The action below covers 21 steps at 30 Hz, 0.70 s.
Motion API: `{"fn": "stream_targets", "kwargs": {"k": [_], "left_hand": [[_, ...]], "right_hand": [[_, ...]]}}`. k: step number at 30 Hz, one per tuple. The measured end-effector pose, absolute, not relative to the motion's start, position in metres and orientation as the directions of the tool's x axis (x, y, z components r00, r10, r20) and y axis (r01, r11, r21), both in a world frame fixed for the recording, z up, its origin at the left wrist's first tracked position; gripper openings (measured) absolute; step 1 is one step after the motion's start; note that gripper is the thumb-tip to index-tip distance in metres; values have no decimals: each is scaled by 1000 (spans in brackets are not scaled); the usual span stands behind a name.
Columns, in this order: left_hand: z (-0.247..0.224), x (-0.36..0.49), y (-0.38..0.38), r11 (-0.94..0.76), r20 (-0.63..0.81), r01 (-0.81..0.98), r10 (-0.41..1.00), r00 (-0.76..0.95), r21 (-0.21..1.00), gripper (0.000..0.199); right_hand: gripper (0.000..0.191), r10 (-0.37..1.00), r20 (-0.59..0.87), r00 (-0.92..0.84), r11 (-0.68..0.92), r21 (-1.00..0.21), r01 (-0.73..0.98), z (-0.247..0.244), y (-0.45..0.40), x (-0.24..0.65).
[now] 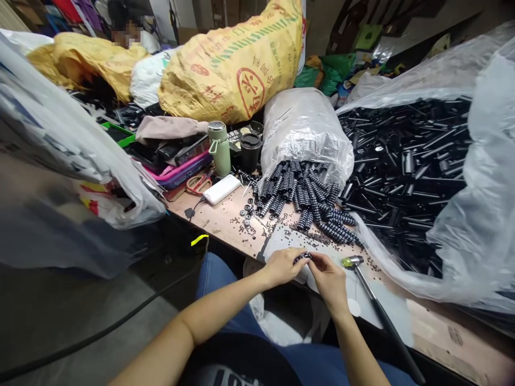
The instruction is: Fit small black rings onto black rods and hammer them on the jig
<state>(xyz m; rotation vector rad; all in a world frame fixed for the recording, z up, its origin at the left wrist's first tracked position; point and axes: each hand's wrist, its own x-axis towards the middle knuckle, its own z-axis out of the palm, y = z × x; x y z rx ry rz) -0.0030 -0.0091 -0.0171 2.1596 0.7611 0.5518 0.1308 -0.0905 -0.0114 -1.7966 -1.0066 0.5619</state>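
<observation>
Over the near edge of the bench, my left hand is closed around a small black cylindrical piece with pale dots. The fingertips of my right hand pinch the same piece from the other side, hiding part of it. A grey-white sheet lies beneath and beyond my hands. To the right rests a hammer with a yellow-green face and a black handle. Many similar dotted black cylinders spill from a clear plastic bag further back.
Tiny dark bits are scattered over the bench. A white power bank, red-handled scissors, a green flask and a black cup stand or lie left. An open sack of black plastic parts fills the right. A person is behind.
</observation>
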Motion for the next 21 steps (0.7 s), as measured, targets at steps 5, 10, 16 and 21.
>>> {"fn": "stream_targets", "kwargs": {"k": [5, 10, 16, 21], "left_hand": [[-17, 2, -6, -554, 130, 348, 649, 749, 756, 44], [-18, 11, 3, -550, 135, 345, 654, 744, 760, 43], [-18, 22, 18, -572, 159, 316, 630, 760, 757, 46], [-25, 26, 23, -577, 147, 346, 641, 753, 740, 51]], "right_hand": [[38, 782, 37, 622, -248, -897, 365, -18, -88, 140], [43, 756, 17, 655, -332, -852, 405, -19, -84, 148], [49, 701, 49, 712, -389, -810, 439, -19, -73, 160], [48, 739, 157, 655, -353, -737, 576, -24, -72, 175]]}}
